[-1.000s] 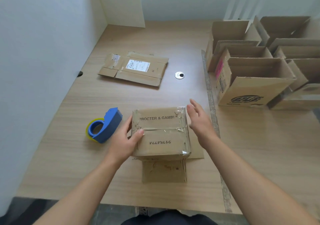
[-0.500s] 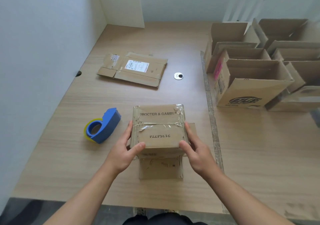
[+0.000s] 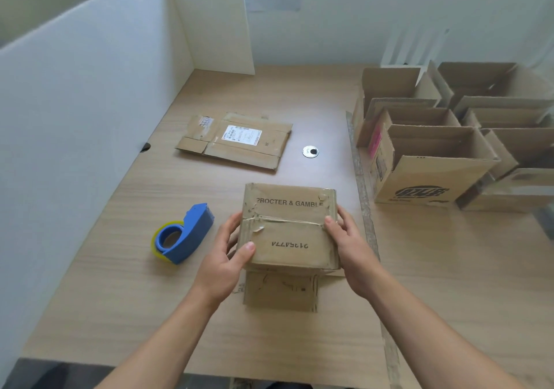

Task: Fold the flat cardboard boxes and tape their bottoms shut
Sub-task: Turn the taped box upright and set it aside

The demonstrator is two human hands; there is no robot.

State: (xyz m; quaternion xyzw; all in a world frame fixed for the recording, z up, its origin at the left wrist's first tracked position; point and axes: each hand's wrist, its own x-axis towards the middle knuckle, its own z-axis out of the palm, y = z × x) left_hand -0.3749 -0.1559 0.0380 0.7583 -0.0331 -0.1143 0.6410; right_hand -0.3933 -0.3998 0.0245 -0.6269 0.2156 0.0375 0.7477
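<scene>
A small cardboard box (image 3: 289, 223) printed "PROCTER & GAMBLE" stands upside down near the table's front middle, its taped bottom facing up. My left hand (image 3: 224, 256) grips its left side, thumb on the top face. My right hand (image 3: 347, 238) grips the right side, fingers curled over the top edge. The box's open flaps (image 3: 280, 292) lie on the table under it. A blue tape dispenser (image 3: 183, 234) with a yellowish roll lies to the left of the box. One flat cardboard box (image 3: 236, 139) with a white label lies further back.
Several folded open boxes (image 3: 434, 154) stand in rows at the right, beyond a tape strip (image 3: 364, 208) on the table. A round metal grommet (image 3: 310, 151) sits mid-table. White partition walls (image 3: 90, 103) close the left and back.
My right hand came in from beside the box and took hold of its right side. My left hand kept its grip. The view tilted up slightly.
</scene>
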